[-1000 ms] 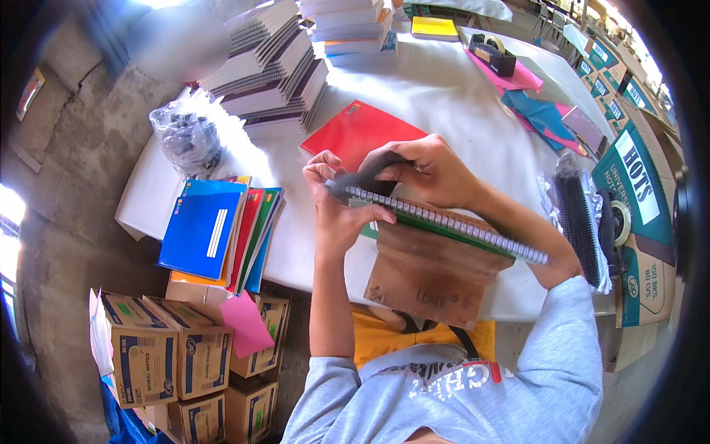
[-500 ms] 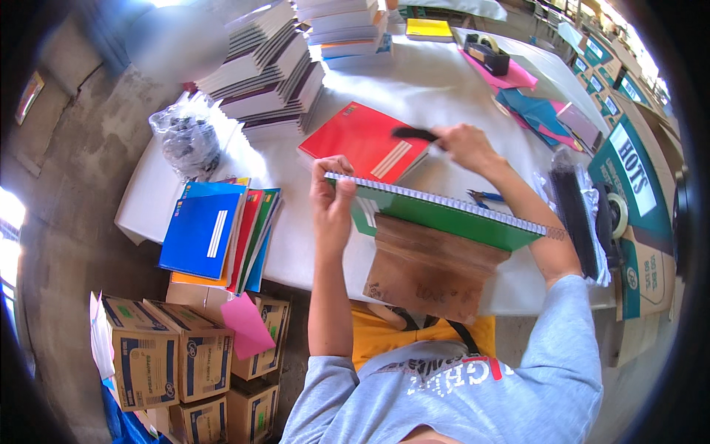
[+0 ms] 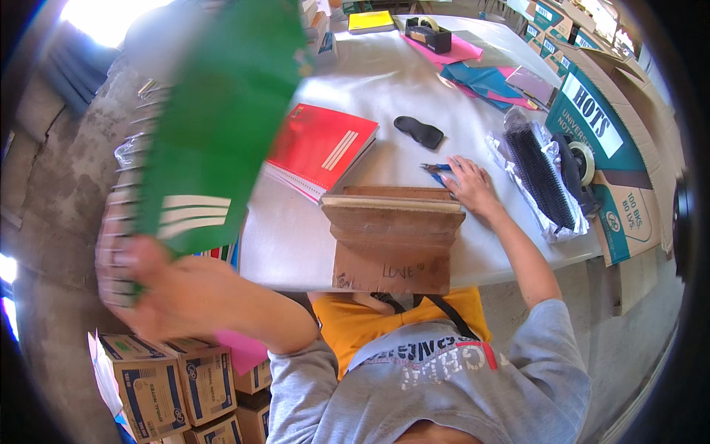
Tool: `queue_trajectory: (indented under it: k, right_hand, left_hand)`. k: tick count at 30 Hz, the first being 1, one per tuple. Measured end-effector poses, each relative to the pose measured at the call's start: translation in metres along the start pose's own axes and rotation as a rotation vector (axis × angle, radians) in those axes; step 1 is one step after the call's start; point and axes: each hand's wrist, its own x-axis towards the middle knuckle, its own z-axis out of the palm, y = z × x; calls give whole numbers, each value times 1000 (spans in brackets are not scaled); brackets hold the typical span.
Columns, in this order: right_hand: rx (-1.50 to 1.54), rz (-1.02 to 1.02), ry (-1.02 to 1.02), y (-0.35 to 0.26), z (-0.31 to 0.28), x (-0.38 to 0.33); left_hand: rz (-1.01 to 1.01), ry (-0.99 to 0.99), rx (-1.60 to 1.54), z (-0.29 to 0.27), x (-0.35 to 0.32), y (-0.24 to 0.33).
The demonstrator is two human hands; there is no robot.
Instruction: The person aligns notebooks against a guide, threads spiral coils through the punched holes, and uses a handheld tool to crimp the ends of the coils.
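My left hand [image 3: 163,288] is closed around the coil-bound edge of a green spiral notebook [image 3: 214,140], which is lifted at the left and blurred by motion. My right hand [image 3: 472,185] rests on the table with its fingers stretched out over the handles of small blue-handled pliers [image 3: 438,172]. Just beyond lies a black, waisted plastic piece [image 3: 418,133]. In front of me at the table's edge stands a brown wooden stand [image 3: 392,255] with an angled top. Red notebooks [image 3: 314,144] lie in a pile behind it.
Right of my right hand, black plastic coils [image 3: 536,174] lie in clear wrapping, beside a large open carton [image 3: 614,148]. Further back are a tape dispenser [image 3: 427,35], coloured sheets [image 3: 477,81] and a yellow notebook [image 3: 371,21]. Cardboard boxes [image 3: 151,392] are stacked at lower left.
My left hand has swung the green notebook from the wooden stand up to the left. My right hand has let go of the black piece, now on the table, and moved to the pliers.
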Motion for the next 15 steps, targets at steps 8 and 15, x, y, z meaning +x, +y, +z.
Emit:
queue_trajectory:
  k: [8,15]
  right_hand:
    - [-244,63,-26,-3,2,1]
    - [-208,-89,156,8,-6,-31]
  left_hand:
    - [141,-844,-572,-37,-160,43]
    - [208,-821,-593,-36,-158,46]
